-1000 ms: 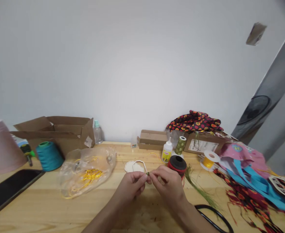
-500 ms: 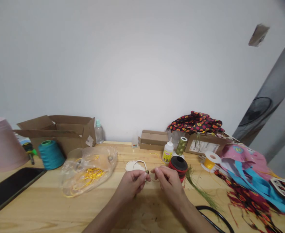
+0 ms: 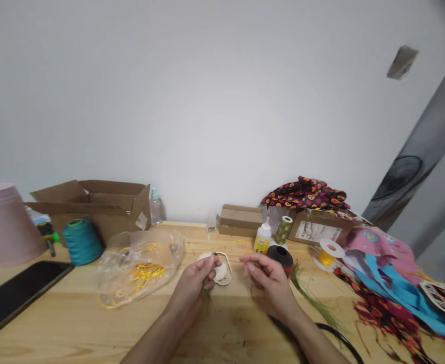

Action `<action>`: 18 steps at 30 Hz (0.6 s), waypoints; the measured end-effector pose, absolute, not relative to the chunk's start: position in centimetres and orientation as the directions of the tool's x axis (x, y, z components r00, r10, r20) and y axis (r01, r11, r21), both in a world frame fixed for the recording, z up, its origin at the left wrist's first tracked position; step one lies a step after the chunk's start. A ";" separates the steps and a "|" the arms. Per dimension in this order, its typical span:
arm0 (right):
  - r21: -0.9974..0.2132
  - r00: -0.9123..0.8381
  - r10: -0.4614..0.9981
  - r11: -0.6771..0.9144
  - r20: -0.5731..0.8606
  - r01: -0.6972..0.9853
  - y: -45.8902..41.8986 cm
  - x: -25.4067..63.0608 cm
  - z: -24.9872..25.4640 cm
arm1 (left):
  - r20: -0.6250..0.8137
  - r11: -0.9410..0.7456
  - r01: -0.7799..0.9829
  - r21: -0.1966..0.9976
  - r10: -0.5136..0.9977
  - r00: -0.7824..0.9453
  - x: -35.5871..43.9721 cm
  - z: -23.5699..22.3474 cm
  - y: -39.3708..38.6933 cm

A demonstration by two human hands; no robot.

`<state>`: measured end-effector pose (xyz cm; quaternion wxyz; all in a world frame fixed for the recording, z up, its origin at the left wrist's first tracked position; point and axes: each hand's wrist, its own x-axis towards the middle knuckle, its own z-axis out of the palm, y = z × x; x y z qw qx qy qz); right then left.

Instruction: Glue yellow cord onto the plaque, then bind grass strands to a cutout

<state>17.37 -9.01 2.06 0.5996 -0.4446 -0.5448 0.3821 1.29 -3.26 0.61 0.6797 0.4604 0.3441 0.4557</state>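
Near the middle of the table my left hand [image 3: 199,278] is closed in a pinch. A small dark bit shows at its fingertips, too small to name. Just beyond those fingers lies a pale flat disc [image 3: 220,273], partly covered by the hand, with a whitish looped strip [image 3: 229,270] curving round its right side. My right hand [image 3: 271,283] hovers to the right, fingers curled with index and thumb close together; whatever they may hold is too thin to make out. Behind it stands a black-topped spool [image 3: 280,254], its lower part hidden by the hand.
A glue bottle [image 3: 262,238] and a green thread spool [image 3: 283,230] stand behind the right hand. At left are a plastic bag [image 3: 169,263] of yellow cord, a teal thread cone [image 3: 82,242] and a phone [image 3: 21,298]. Fabric scraps [image 3: 385,313] and a black cable [image 3: 340,336] lie right.
My hands have drawn apart: the left moved slightly left and up, the right slightly right. More of the pale disc and looped strip shows between them. The view has shifted slightly.
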 end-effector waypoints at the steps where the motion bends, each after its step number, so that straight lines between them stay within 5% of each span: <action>1: -0.944 0.139 0.934 0.328 0.328 0.022 -9.1 17.6 2.5 | -0.045 0.145 -0.312 0.939 0.951 0.306 1.2 0.6 -3.1; 6: -0.914 0.059 0.923 0.364 0.379 0.182 -9.1 18.6 5.7 | 0.027 0.038 -0.287 0.957 0.975 0.219 0.9 1.9 -3.4; 11: -0.833 -0.191 0.935 0.354 0.299 0.426 -9.0 17.6 7.1 | 0.162 -0.120 -0.123 0.985 0.882 0.442 1.4 2.7 -4.7; 18: -0.728 -0.168 0.916 0.393 0.365 0.561 -8.9 16.8 5.8 | 0.168 -0.162 -0.050 0.986 0.891 0.422 1.3 2.3 -4.2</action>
